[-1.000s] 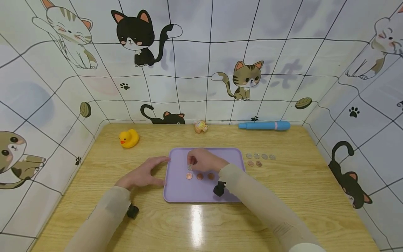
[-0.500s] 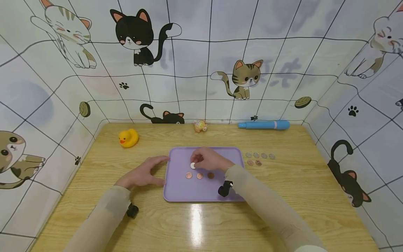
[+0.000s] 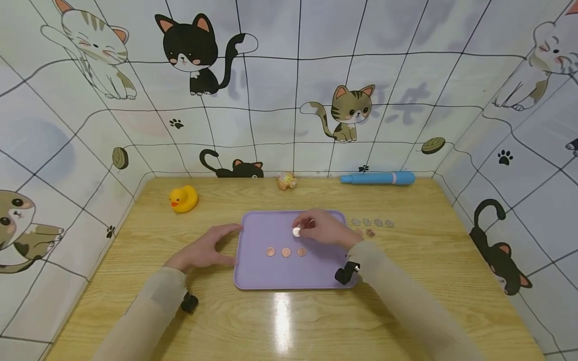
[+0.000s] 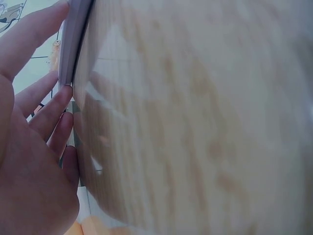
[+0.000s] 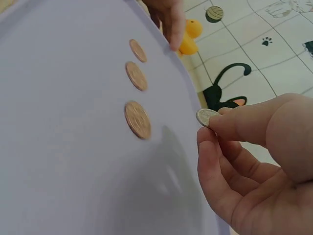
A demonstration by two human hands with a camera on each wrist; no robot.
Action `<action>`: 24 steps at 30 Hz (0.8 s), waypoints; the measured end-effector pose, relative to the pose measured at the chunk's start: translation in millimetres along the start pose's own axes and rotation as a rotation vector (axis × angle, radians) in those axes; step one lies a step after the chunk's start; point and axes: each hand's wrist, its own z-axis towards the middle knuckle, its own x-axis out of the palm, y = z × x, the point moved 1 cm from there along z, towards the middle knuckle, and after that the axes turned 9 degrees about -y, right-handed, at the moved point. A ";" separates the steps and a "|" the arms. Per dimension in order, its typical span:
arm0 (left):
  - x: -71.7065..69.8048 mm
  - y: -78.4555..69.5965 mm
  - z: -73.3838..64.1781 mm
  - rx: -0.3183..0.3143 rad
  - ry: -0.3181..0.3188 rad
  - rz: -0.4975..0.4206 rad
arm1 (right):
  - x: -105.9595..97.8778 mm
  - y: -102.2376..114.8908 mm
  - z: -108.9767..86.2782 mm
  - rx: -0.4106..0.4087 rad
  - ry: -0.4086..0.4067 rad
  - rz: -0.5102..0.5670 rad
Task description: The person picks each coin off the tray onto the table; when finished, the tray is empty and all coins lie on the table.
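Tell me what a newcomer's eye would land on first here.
Probably the cartoon cats on the walls around the table. Next comes the purple tray in the middle, with three copper coins in a row on it and the right hand pinching a silver coin over it. The yellow duck at the table's back left also stands out.

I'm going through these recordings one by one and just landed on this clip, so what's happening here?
A person's right hand pinches a silver-coloured coin above a purple tray. Three copper-coloured coins lie in a row on the tray, and the left hand touches its left edge. More coins lie on the table to the tray's right.
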 end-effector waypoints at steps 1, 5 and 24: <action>0.1 0.4 0.1 0.003 -0.001 -0.001 | -4.1 -0.7 -3.4 0.003 -0.012 0.010; 0.4 1.5 -0.1 0.004 -0.002 0.001 | -22.1 -3.7 -18.2 0.019 -0.055 0.060; 0.2 0.0 -1.5 -0.010 -0.006 -0.005 | -98.3 -55.6 -85.4 0.159 -0.257 0.040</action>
